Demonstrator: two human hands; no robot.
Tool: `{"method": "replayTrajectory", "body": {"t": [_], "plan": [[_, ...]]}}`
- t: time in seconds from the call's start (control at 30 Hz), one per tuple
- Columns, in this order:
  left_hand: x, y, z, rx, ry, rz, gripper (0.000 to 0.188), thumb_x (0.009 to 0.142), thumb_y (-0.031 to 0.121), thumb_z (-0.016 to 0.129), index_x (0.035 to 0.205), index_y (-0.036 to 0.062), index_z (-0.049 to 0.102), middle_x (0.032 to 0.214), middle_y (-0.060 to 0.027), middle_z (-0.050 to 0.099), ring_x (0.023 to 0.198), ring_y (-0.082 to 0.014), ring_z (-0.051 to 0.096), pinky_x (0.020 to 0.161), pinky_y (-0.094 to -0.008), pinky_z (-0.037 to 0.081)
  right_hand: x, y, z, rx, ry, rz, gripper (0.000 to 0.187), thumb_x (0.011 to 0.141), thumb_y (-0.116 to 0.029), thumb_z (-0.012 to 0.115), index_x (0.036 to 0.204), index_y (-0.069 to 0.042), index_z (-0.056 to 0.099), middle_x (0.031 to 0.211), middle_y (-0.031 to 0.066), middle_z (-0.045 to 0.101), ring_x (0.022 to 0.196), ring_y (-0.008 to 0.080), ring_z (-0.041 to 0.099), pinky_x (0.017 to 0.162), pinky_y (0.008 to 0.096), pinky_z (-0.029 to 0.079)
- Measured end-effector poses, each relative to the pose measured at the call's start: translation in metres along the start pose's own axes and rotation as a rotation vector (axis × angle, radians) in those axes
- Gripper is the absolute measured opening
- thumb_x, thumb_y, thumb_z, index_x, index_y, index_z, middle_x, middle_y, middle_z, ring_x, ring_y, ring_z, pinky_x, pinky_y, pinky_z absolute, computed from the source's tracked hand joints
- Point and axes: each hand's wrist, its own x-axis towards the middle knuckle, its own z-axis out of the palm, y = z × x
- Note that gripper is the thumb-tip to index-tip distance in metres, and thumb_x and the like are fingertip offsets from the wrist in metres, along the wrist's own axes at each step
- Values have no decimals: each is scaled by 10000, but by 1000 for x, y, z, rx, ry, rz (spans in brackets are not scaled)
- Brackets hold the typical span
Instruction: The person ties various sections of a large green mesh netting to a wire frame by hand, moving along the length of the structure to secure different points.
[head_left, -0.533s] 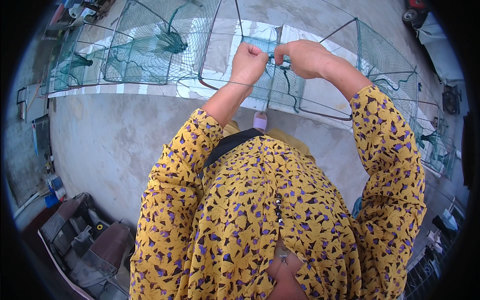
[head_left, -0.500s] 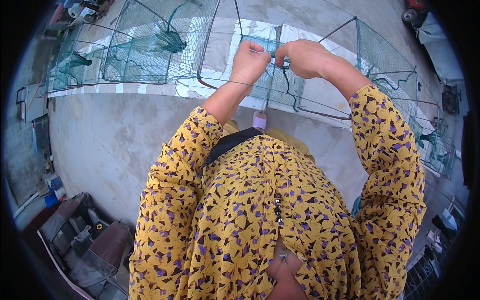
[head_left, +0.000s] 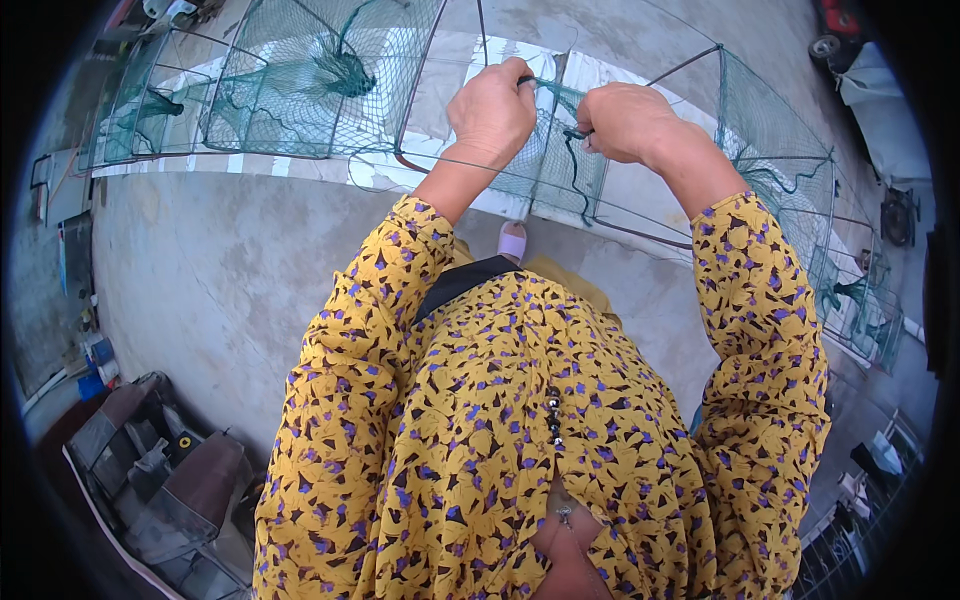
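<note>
We have our left hand (head_left: pixel 490 108) curled closed on one gathered end of the green netting (head_left: pixel 556 93), which stretches across to our right hand (head_left: pixel 628 122), its fingers bent closed on the other side. A dark green cord (head_left: pixel 573 165) hangs just below the right hand. The netting sits between the dark frames (head_left: pixel 418 75) of a long net trap, above white sheeting (head_left: pixel 650 190) on the concrete floor (head_left: pixel 250 235).

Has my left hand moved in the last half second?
Yes: your left hand has moved upward in the picture, farther from the near edge of the white sheet.
</note>
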Motion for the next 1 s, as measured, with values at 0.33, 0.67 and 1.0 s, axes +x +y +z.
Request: {"method": "replayTrajectory", "body": {"t": [0.33,0.67,1.0], "plan": [[15,-32,2,-380,5,4,86,720,93,593,790,89,642,817,-100,567,746,-297,577,666,-393,464,-3,5,-13,-38,75,83,187,668,-129,729,833,-68,668,842,122,648,835,287,617,699,376,484],[5,-15,-16,-86,223,0,136,688,78,597,824,92,610,826,-106,549,699,-302,566,634,-399,460,2,5,-8,-50,115,-4,152,705,-46,631,856,-52,644,866,154,634,854,297,606,727,374,479],[8,-25,-7,-505,341,-189,60,658,91,608,705,55,618,672,-64,576,587,-189,553,579,-314,455,-7,12,-10,41,144,92,162,716,-94,672,876,-66,675,881,156,643,863,292,612,741,379,479]]}}
